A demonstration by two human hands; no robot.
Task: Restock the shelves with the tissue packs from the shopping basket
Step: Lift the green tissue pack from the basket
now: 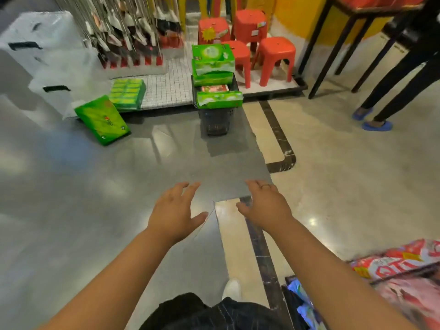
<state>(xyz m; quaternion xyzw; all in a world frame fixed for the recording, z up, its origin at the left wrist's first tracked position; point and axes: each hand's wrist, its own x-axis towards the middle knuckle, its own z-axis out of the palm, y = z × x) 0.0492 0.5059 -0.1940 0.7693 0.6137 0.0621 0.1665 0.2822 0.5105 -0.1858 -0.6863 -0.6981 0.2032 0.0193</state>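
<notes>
Just the head view here, looking down at the shop floor. Both arms are stretched straight out in front, forearms bare, palms facing down. The left hand [175, 210] is spread, fingers relaxed and thumb sticking out to the side, holding nothing and touching nothing. The right hand [264, 206] is the same deal: fingers loose and a bit apart, thumb pointing toward the other hand, nothing in it. There's a thin ring [265, 186] on one of its fingers. The two hands are near each other but not touching, both over bare floor.

The black basket [216, 120] stands on the floor well ahead of the hands, right up against the edge of a low wire shelf [166, 91]. Green tissue packs [213, 59] are piled in it higher than the rim, and one lies across its front edge. A green pack [127, 94] sits on the wire shelf off to the left, and a tilted pack [102, 120] lies on the floor just beside that one. Red stools [273, 58] stand behind the basket. Far right, someone's legs in blue shoes [377, 126].
</notes>
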